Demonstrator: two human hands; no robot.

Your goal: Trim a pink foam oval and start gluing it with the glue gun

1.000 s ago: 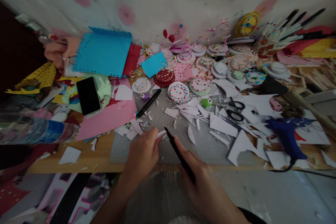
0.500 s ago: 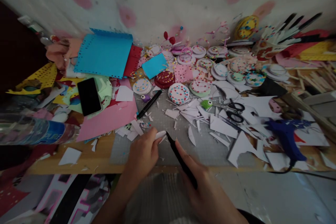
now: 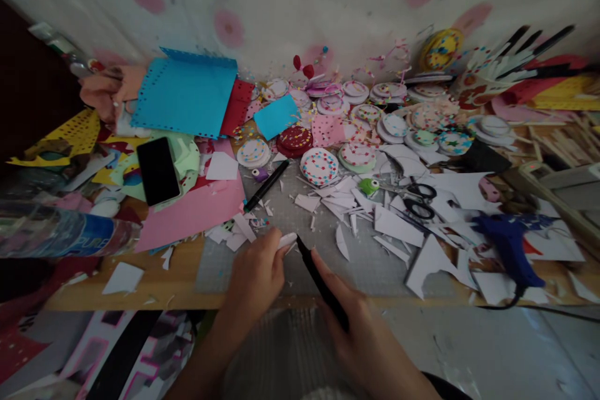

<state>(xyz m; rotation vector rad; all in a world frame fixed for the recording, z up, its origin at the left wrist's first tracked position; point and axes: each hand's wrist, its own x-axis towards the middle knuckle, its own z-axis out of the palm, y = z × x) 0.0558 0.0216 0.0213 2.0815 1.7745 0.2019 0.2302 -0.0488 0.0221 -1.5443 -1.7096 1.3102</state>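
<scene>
My left hand (image 3: 255, 269) pinches a small rounded white piece (image 3: 287, 240), foam or thick card by its look, over the front of the grey cutting mat (image 3: 293, 284). My right hand (image 3: 363, 325) is wrapped round a slim black craft knife (image 3: 323, 281). The knife's narrow tip meets or nearly meets the right end of the white piece; contact is hard to make out. Beyond my hands lie white offcuts (image 3: 342, 242), a black marker (image 3: 267, 186) and a white disc with red and blue stars (image 3: 319, 166).
Scissors (image 3: 422, 200) and a blue glue gun (image 3: 510, 247) with its cord lie on the right. A phone (image 3: 158, 170), pink sheet (image 3: 187, 215) and plastic bottle (image 3: 70, 234) are on the left. Decorated discs (image 3: 394, 127) and blue sheets (image 3: 187, 97) line the back.
The white piece has turned slightly between my left fingers. My right hand and the knife have shifted a little; the things on the table stay put.
</scene>
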